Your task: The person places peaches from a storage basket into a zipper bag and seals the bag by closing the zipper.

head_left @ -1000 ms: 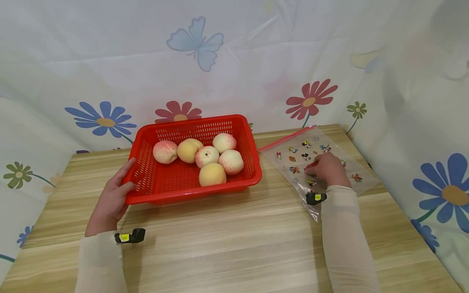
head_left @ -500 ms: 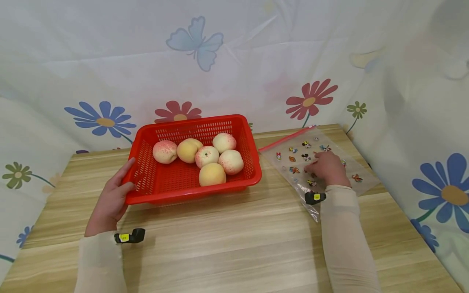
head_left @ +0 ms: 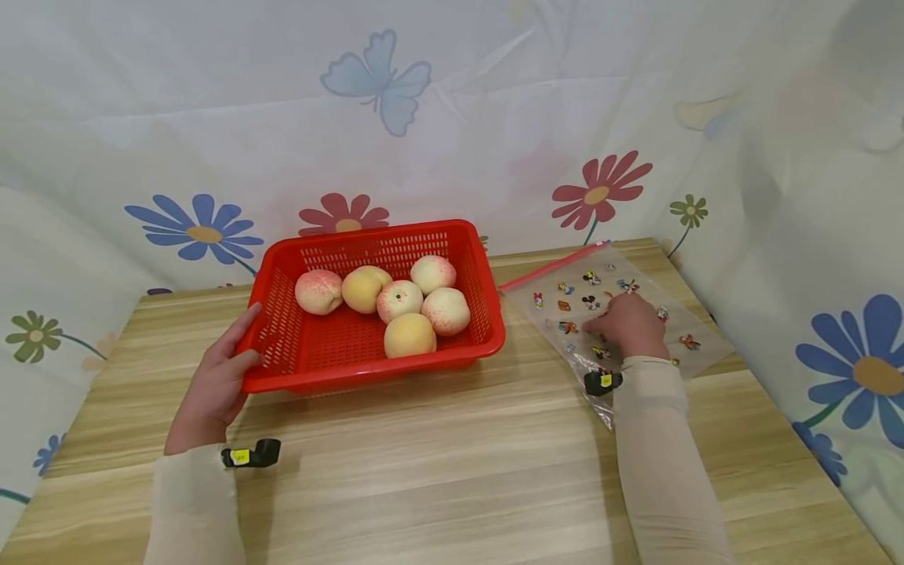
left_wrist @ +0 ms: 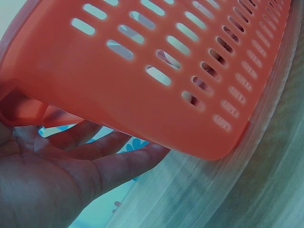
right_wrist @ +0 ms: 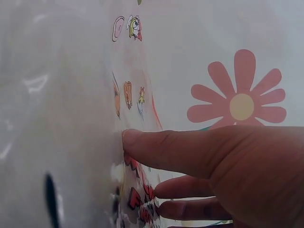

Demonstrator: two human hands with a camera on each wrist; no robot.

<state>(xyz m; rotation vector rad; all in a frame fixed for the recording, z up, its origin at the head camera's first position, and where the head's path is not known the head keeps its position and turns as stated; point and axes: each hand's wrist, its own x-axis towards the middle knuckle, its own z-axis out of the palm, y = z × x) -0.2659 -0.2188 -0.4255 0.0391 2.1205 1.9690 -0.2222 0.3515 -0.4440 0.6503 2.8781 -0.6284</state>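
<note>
A red plastic basket (head_left: 339,373) holds several peaches (head_left: 410,337), some yellow and some white with pink blush. My left hand (head_left: 215,384) grips its left side, thumb over the rim; in the left wrist view, fingers (left_wrist: 128,164) reach beneath the slotted basket wall (left_wrist: 118,90). On the right lies a clear zip bag (head_left: 523,302) printed with small cartoon figures, its zip strip pinkish red. My right hand (head_left: 636,326) rests on the bag with thumb and fingers apart. In the right wrist view the thumb (right_wrist: 166,147) touches the plastic; the fingertips below are partly hidden.
Everything stands on a wood-grain table (head_left: 424,479). A white curtain (head_left: 466,141) with printed flowers and a butterfly hangs close behind and along both sides. Each wrist wears a small black camera (head_left: 264,453).
My right hand has slid slightly left over the bag, and its thumb and fingers have spread from around the bunched red print. The left hand and basket have stayed put.
</note>
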